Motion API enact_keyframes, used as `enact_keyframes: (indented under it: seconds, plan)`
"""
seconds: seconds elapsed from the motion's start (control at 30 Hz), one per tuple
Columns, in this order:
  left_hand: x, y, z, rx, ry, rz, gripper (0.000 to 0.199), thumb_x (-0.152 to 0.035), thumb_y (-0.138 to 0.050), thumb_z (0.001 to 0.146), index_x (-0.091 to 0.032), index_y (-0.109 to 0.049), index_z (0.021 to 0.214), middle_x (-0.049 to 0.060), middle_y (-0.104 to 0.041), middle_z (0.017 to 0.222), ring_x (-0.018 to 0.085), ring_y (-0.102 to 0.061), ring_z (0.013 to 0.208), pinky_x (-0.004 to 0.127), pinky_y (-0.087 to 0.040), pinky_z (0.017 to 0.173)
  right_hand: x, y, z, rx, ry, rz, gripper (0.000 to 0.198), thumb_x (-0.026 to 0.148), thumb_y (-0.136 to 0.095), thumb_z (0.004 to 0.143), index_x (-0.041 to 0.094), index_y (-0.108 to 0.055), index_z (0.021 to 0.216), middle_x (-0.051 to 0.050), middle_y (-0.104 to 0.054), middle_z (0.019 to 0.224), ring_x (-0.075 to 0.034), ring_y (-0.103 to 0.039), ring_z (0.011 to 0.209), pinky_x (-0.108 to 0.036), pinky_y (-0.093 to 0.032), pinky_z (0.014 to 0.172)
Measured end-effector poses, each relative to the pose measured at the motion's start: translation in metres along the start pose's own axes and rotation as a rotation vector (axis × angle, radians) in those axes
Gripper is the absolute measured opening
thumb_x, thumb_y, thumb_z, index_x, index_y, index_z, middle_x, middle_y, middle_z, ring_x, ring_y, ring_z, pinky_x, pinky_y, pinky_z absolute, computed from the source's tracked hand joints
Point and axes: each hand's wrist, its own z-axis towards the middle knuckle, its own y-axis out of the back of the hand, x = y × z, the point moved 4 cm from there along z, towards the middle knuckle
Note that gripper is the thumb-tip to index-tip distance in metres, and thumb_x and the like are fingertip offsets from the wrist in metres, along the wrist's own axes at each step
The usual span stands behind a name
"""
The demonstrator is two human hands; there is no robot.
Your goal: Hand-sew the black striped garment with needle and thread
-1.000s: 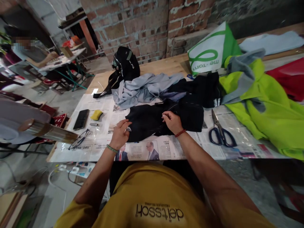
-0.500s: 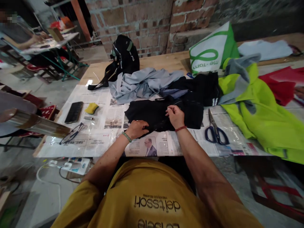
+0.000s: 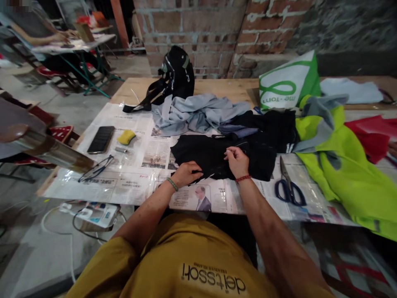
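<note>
A piece of black cloth [image 3: 198, 151] lies spread on the newspaper in front of me, with pale marks near its front edge. My left hand [image 3: 187, 173] is closed on that front edge, fingers curled over the fabric. Over the right part of the cloth, my right hand [image 3: 237, 161] makes a pinch of thumb and forefinger. Whatever the pinch holds is too small to make out. Dark-handled scissors [image 3: 288, 186] rest slightly open to the right of my right hand.
Newspaper [image 3: 124, 186] under clear plastic covers the table. Leftward lie a phone [image 3: 101, 139], a yellow sponge [image 3: 125, 137] and glasses [image 3: 96, 169]. Behind are grey cloth [image 3: 198, 111], a black bag [image 3: 180, 72] and a green-white bag [image 3: 288, 82]. A yellow-green garment [image 3: 350, 165] lies right.
The camera view has shifted, so the table and everything on it appear a little further right and lower. Both hands keep almost the same pose at the black cloth.
</note>
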Motion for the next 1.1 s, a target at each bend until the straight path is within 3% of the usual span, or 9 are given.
enact_keyframes:
  seconds: [0.87,1.1]
  plan:
    - [0.0058,0.0004,0.0005,0.007,-0.016,-0.096,0.01,-0.021,-0.063,0.076,-0.015,-0.071,0.079,0.003,-0.063,0.075,0.011,-0.059,0.069,0.022,-0.047,0.067,-0.0053,-0.0023,0.0007,0.009,0.006,-0.011,0.024,0.038,-0.055,0.075,0.018,-0.062,0.085,-0.003,-0.066,0.07,-0.014,-0.061,0.055,-0.027,-0.05,0.059]
    - [0.0074,0.0024,0.0007,-0.043,0.059,-0.146,0.008,-0.02,-0.064,0.075,-0.015,-0.071,0.077,0.003,-0.064,0.076,0.011,-0.059,0.068,0.023,-0.047,0.066,-0.0057,-0.0029,-0.0005,0.013,0.022,-0.03,0.022,0.036,-0.053,0.078,0.017,-0.061,0.085,-0.001,-0.065,0.071,-0.012,-0.059,0.054,-0.026,-0.049,0.058]
